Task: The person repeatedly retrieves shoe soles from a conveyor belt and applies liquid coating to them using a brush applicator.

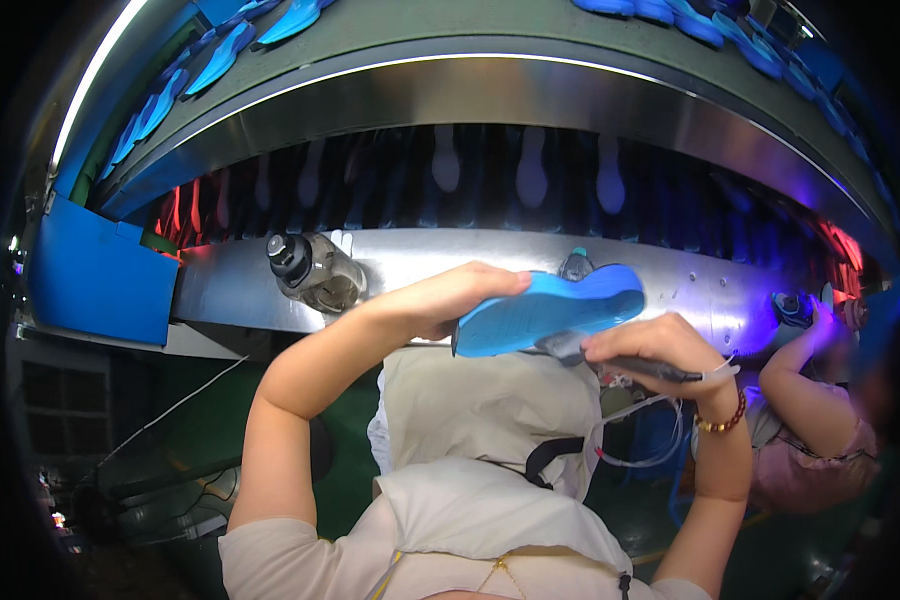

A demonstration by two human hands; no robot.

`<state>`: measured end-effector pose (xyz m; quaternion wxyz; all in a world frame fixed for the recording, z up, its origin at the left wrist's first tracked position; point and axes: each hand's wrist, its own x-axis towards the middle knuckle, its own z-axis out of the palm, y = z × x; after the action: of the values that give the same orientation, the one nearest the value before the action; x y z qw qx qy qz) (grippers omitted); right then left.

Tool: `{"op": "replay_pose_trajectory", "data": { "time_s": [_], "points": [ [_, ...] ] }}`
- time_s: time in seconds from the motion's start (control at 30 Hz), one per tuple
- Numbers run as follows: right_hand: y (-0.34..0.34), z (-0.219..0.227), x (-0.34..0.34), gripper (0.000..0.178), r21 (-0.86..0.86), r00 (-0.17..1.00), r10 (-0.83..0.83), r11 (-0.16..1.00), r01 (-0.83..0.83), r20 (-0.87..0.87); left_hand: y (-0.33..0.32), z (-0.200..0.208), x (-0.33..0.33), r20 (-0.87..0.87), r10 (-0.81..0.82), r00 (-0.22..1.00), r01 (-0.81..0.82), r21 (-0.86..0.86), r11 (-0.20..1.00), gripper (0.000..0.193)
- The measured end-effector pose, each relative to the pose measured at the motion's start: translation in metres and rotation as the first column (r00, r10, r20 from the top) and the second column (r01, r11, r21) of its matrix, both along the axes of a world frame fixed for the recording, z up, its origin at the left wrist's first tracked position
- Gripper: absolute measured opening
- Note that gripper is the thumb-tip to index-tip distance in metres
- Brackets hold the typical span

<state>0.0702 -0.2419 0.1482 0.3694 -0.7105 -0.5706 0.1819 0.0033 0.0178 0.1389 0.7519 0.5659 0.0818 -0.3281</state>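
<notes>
A bright blue shoe sole [555, 312] is held up in front of me, over the near edge of the metal bench. My left hand [465, 297] grips its left end, with the thumb hidden behind it. In my right hand [660, 345] is a dark-handled brush [660, 370], its grey head against or just beside the lower edge of the sole. A thin clear tube [638, 462] runs from the brush handle near my wrist and loops down. Whether the grey head touches the sole is hard to make out.
On the metal bench [420, 260] a clear bottle with a black lid [315, 270] stands left, and a smaller bottle [576, 264] behind the sole. Blue soles lie on the green conveyor [450, 22] above. Pale soles [532, 170] appear in the dark slot below it. A co-worker [810, 420] sits right.
</notes>
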Motion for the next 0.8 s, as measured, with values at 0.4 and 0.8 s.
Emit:
{"op": "replay_pose_trajectory", "data": {
  "time_s": [0.4, 0.8],
  "points": [
    [-0.006, -0.062, 0.012, 0.017, 0.172, 0.605, -0.485, 0.673, 0.719, -0.631, -0.023, -0.063, -0.018, -0.183, 0.252, 0.95, -0.311, -0.52, 0.796, 0.056],
    [-0.011, -0.067, -0.011, 0.027, 0.322, 0.728, -0.541, 0.662, 0.677, -0.42, 0.047, 0.081, 0.049, 0.399, 0.661, 0.635, -0.279, -0.68, 0.678, 0.057]
  ]
}}
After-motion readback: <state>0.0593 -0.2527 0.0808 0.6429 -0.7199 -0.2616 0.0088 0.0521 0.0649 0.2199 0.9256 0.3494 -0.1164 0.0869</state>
